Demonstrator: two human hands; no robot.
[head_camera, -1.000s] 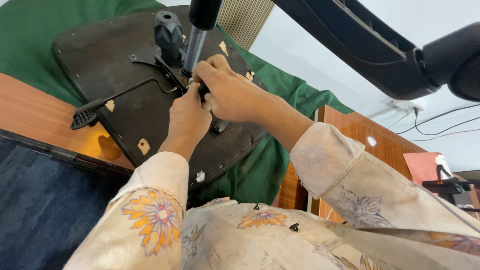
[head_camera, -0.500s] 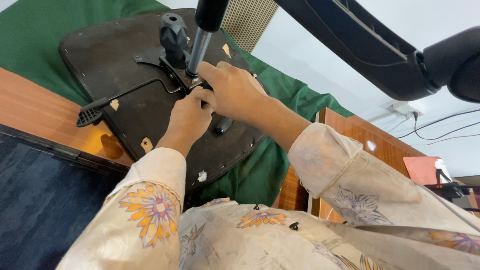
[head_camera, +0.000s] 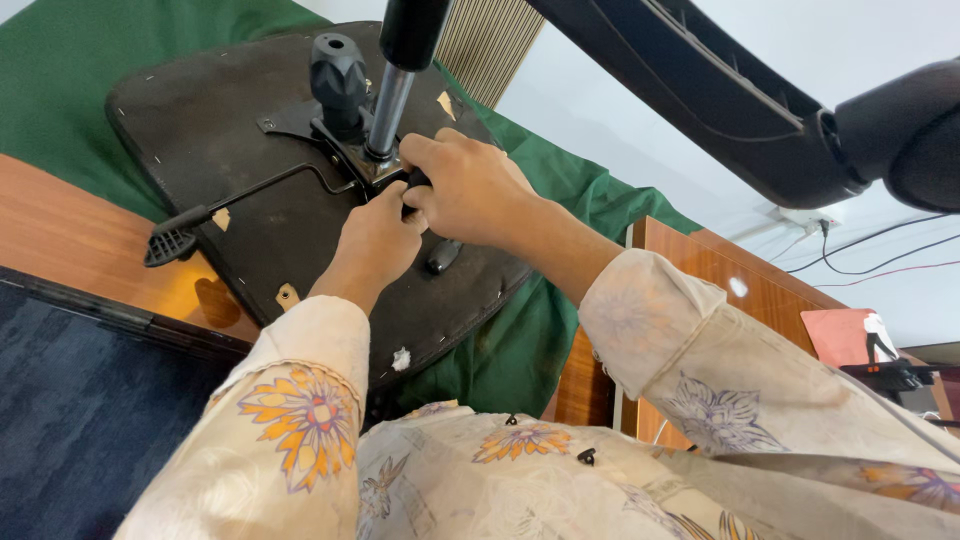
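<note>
Both hands meet at the black metal mechanism plate (head_camera: 350, 150) on the dark upturned chair seat underside (head_camera: 230, 110), at the foot of the shiny steel gas cylinder (head_camera: 388, 100), whose long axis rises away toward the far side. The left hand (head_camera: 375, 240) is curled shut just near of it; the right hand (head_camera: 465, 190), closed on a small black part (mostly hidden), touches the left.

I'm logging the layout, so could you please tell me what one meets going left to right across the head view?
Lever paddle → black knob → left hand → right hand → chair-base arm → wall socket.
</note>
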